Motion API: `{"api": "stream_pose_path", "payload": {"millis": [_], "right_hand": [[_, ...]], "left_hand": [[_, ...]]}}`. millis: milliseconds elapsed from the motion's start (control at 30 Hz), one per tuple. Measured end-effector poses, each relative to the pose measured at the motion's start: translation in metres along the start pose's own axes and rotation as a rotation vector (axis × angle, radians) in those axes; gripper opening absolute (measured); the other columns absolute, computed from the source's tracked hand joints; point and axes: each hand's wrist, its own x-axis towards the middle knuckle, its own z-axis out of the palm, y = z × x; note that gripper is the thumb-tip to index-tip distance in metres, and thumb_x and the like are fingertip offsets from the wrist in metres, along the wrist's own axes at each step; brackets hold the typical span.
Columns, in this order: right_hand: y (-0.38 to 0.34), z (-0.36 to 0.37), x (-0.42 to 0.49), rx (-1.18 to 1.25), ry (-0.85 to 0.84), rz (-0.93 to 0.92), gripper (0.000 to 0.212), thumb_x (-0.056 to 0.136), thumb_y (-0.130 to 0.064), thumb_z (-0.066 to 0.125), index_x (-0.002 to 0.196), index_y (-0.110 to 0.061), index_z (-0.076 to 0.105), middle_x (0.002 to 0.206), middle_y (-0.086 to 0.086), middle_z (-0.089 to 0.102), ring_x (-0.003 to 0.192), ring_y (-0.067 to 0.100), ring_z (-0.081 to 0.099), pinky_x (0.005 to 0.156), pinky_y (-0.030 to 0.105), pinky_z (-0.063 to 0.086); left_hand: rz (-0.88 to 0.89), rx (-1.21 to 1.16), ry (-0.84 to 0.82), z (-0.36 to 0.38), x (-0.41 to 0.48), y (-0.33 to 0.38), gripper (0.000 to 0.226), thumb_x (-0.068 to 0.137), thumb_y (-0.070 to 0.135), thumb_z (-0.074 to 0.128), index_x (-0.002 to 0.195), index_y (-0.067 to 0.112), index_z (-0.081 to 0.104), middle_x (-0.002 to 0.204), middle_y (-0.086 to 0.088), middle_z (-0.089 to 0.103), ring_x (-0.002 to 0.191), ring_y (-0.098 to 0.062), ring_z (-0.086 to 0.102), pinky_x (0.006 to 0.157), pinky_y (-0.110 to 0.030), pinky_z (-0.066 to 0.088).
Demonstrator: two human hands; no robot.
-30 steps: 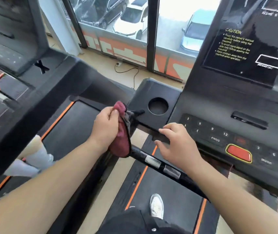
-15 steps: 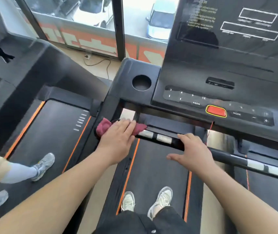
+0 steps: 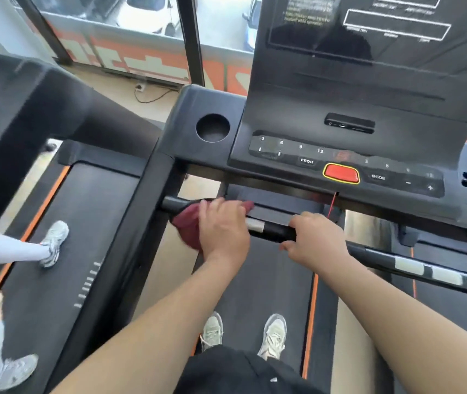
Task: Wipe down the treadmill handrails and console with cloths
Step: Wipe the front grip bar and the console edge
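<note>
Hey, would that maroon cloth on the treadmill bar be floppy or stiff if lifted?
Probably floppy: the maroon cloth drapes and bunches over the handrail under the left hand. Likely light, since it hangs in soft folds. May slide on the smooth bar.

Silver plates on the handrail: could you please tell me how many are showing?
3: one plate between the left hand and right hand, two plates further right on the handrail. The hands may hide more.
</note>
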Motion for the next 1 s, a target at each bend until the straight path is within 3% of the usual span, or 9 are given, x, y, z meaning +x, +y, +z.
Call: {"api": "stream_pose_path", "payload": {"millis": [100,167,267,400,467,600,667,833,1000], "right_hand": [[0.003,-0.005,0.005,0.031,-0.034,0.005,0.042,0.078,-0.060,0.072,0.103,-0.027,0.066,0.102,-0.007,0.063,0.103,0.020,0.061,0.080,0.034,0.054],[0.004,-0.007,0.005,0.045,-0.050,0.006,0.042,0.077,-0.060,0.073,0.103,-0.028,0.066,0.101,-0.007,0.063,0.103,0.020,0.062,0.080,0.034,0.054],[0.003,-0.006,0.002,0.054,-0.046,0.013,0.040,0.077,-0.057,0.074,0.102,-0.027,0.066,0.100,-0.007,0.063,0.101,0.020,0.061,0.078,0.033,0.053],[0.001,-0.006,0.002,0.071,-0.033,0.032,0.036,0.076,-0.053,0.073,0.100,-0.027,0.066,0.099,-0.007,0.063,0.103,0.020,0.061,0.077,0.032,0.052],[0.001,-0.006,0.002,0.068,-0.035,0.037,0.035,0.076,-0.054,0.073,0.099,-0.028,0.066,0.100,-0.007,0.064,0.103,0.020,0.061,0.076,0.032,0.051],[0.000,-0.003,0.003,0.065,-0.027,0.036,0.027,0.074,-0.051,0.071,0.089,-0.030,0.063,0.089,-0.009,0.059,0.097,0.022,0.064,0.066,0.030,0.043],[0.000,-0.001,0.002,0.055,-0.020,0.034,0.023,0.076,-0.047,0.070,0.089,-0.030,0.062,0.090,-0.008,0.058,0.101,0.023,0.063,0.067,0.031,0.044],[0.001,-0.001,0.003,0.069,-0.031,0.049,0.041,0.078,-0.056,0.075,0.106,-0.028,0.066,0.107,-0.007,0.064,0.110,0.021,0.060,0.083,0.034,0.052],[0.002,0.002,0.003,0.090,-0.015,0.055,0.038,0.079,-0.054,0.075,0.105,-0.028,0.067,0.106,-0.007,0.064,0.110,0.020,0.059,0.083,0.035,0.052]], "left_hand": [[0.365,-0.113,-0.177,-0.004,-0.017,-0.005,0.039,0.103,0.031,0.041,0.132,0.020,0.063,0.132,0.002,0.065,0.125,-0.024,0.053,0.117,-0.048,0.031],[0.492,-0.025,-0.295,-0.020,-0.003,-0.039,0.049,0.103,0.040,0.037,0.147,0.024,0.051,0.144,0.004,0.056,0.133,-0.021,0.045,0.121,-0.043,0.025],[0.343,0.271,-0.389,-0.043,0.025,-0.095,0.057,0.103,0.052,0.017,0.149,0.030,0.043,0.141,0.006,0.057,0.131,-0.021,0.045,0.121,-0.043,0.020],[0.033,0.398,-0.309,-0.036,0.020,-0.058,0.059,0.103,0.050,0.019,0.119,0.017,0.065,0.115,-0.004,0.067,0.118,-0.029,0.053,0.125,-0.051,0.007],[0.090,0.342,-0.296,-0.022,0.010,-0.014,0.058,0.102,0.050,0.020,0.111,0.014,0.066,0.108,-0.006,0.068,0.113,-0.032,0.053,0.124,-0.052,0.009],[0.463,0.127,-0.367,-0.008,-0.011,0.018,0.056,0.101,0.046,0.027,0.141,0.015,0.051,0.132,-0.002,0.061,0.126,-0.027,0.048,0.126,-0.048,0.008],[0.529,0.118,-0.370,-0.013,-0.003,-0.004,0.057,0.102,0.046,0.027,0.147,0.019,0.047,0.139,0.001,0.058,0.129,-0.023,0.047,0.126,-0.046,0.009],[0.234,0.348,-0.307,-0.045,0.029,-0.089,0.059,0.101,0.049,0.017,0.121,0.017,0.062,0.114,-0.003,0.066,0.117,-0.028,0.055,0.127,-0.045,0.004],[0.069,0.336,-0.317,-0.028,0.011,-0.030,0.060,0.100,0.047,0.016,0.114,0.013,0.064,0.116,-0.009,0.066,0.120,-0.035,0.050,0.123,-0.052,0.015]]}}
